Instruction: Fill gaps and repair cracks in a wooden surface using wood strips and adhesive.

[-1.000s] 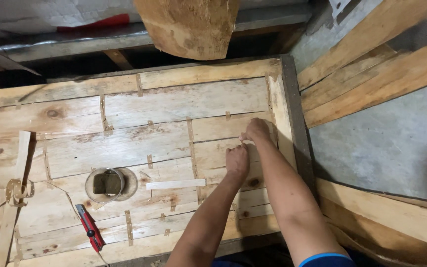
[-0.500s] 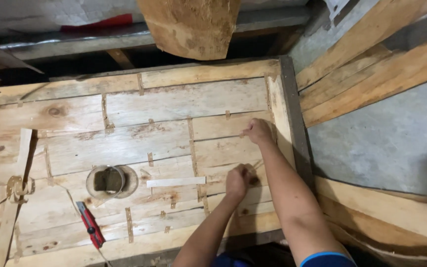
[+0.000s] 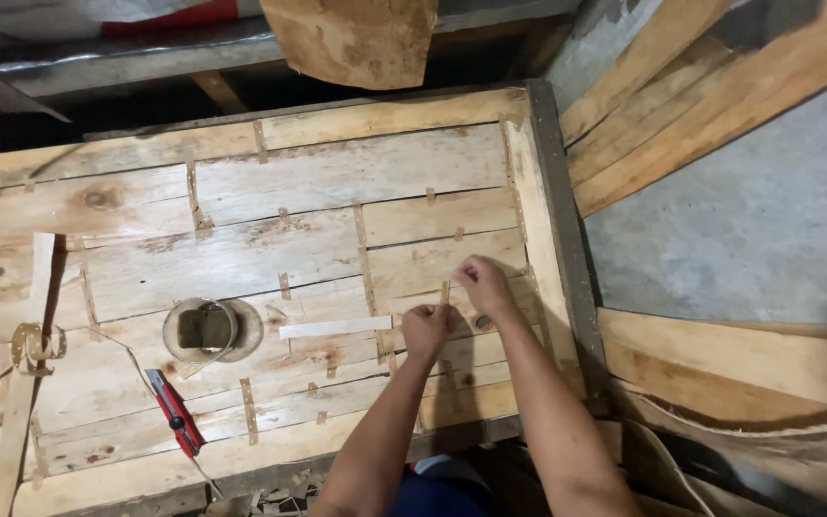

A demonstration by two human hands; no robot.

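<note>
A person's right hand (image 3: 482,285) pinches a short thin strip (image 3: 445,292) upright against the patched veneer sheet (image 3: 270,249), near its right edge. The left hand (image 3: 425,330) rests just beside it, fingers curled; whether it grips anything cannot be told. A pale loose strip (image 3: 335,327) lies nearby, with a small container (image 3: 205,328) and red utility knife (image 3: 173,412) further left.

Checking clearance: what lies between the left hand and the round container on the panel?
In the head view, a pale flat wood strip lies between the left hand and the round container.
</note>
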